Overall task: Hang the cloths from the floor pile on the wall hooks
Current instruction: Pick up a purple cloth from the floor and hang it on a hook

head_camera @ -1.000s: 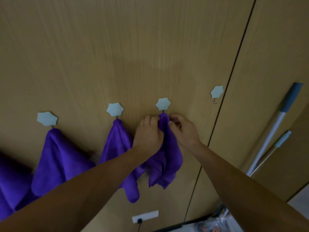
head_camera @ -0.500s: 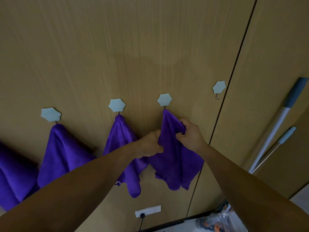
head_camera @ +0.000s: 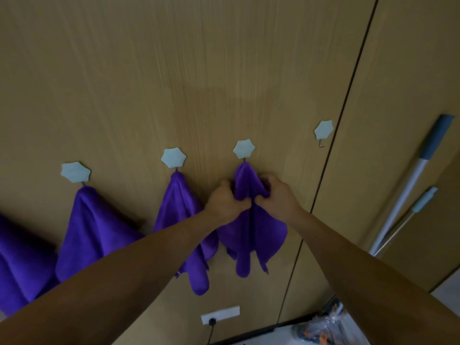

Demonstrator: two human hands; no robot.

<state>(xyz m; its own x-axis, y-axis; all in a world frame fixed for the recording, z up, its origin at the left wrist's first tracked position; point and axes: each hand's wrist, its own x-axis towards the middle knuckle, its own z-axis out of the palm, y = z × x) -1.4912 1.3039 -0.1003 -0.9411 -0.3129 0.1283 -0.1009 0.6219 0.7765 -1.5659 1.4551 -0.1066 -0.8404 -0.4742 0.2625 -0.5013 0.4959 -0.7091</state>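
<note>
A purple cloth (head_camera: pixel 251 235) hangs from a pale blue star-shaped hook (head_camera: pixel 244 149) on the wooden wall. My left hand (head_camera: pixel 226 201) pinches its left fold and my right hand (head_camera: pixel 277 195) pinches its right fold, a little below the hook. Two more purple cloths hang to the left: one (head_camera: pixel 181 210) from the hook (head_camera: pixel 173 157) beside it, another (head_camera: pixel 92 230) from the hook (head_camera: pixel 75 171) further left. A further purple cloth (head_camera: pixel 17 260) shows at the left edge. The rightmost hook (head_camera: pixel 323 130) is bare. The floor pile is out of view.
Two long-handled tools (head_camera: pixel 408 185) lean on the wall panel at the right. A white wall socket (head_camera: pixel 220 314) with a black plug sits low on the wall. A clear plastic bag with orange contents (head_camera: pixel 321 329) lies on the floor below.
The cloth now hangs from the hook by itself. Both hands have slid down from the hook, first spreading the cloth and now gathering its folds together at the middle.
</note>
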